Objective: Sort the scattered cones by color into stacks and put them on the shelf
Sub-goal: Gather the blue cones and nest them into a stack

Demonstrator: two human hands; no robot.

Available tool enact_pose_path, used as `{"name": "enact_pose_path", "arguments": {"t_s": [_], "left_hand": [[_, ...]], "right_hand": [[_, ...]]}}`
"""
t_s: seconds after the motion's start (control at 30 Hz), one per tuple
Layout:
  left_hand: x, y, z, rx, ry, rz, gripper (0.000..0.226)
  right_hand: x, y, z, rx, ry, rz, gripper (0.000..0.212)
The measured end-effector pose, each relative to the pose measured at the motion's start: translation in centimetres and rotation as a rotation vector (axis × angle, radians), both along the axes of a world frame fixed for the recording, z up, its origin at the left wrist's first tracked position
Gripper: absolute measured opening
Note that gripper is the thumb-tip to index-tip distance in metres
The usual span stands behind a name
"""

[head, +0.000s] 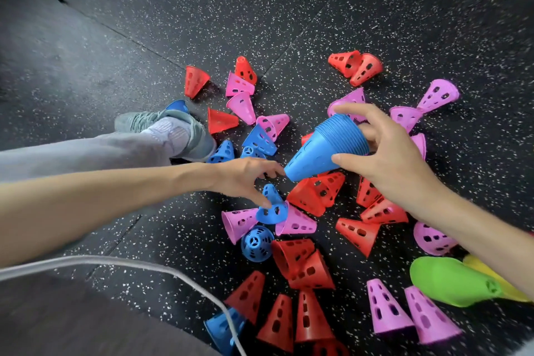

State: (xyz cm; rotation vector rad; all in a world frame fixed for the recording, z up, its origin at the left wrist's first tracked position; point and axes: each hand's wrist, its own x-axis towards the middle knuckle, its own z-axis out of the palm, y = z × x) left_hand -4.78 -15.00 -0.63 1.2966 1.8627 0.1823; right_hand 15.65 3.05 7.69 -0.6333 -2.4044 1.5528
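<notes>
Here our right hand (390, 159) grips the blue stack (323, 150) by its wide end, while just below the stack's tip our left hand (245, 179) pinches a loose blue cone (271, 206) lying among pink and red ones. We should lift that cone clear, turn its mouth toward the stack's tip and slide it on squarely.

In the middle of the frame, the right hand (384, 159) holds a blue stack (326, 147), the left hand (245, 179) pinches a blue cone (271, 206) among scattered cones on the floor (202, 9)

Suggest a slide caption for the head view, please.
Right hand holds a blue stack; left hand pinches a blue cone.
</notes>
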Motion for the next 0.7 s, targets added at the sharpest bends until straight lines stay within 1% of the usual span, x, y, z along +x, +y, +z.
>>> {"name": "enact_pose_path", "arguments": {"t_s": [0.13,0.33,0.4,0.47,0.53,0.67,0.7], "left_hand": [[0.2,-1.1,-2.4,-0.048,0.011,0.027,0.077],[0.2,-1.4,-3.1,-0.120,-0.027,0.077,0.083],[0.2,-1.3,-2.7,-0.124,-0.012,0.084,0.086],[0.1,-1.1,-2.3,-0.081,0.001,0.125,0.083],[0.1,-0.7,-2.0,0.005,-0.002,0.201,0.078],[0.1,0.0,-1.3,0.179,-0.055,0.394,0.081],[0.2,0.1,-1.1,0.220,-0.068,0.447,0.079]], "right_hand": [[0.7,0.2,-0.3,-0.009,-0.030,-0.021,0.063],[1.5,-0.2,-0.5,-0.007,-0.045,-0.017,0.062],[1.5,-0.4,-0.4,-0.002,-0.046,-0.018,0.062],[1.5,-0.3,-0.2,-0.010,-0.035,-0.034,0.061],[1.5,0.0,0.0,-0.003,-0.022,-0.056,0.060],[1.6,0.7,0.8,0.011,0.020,-0.118,0.056],[1.7,0.8,1.0,0.008,0.033,-0.132,0.055]]}}
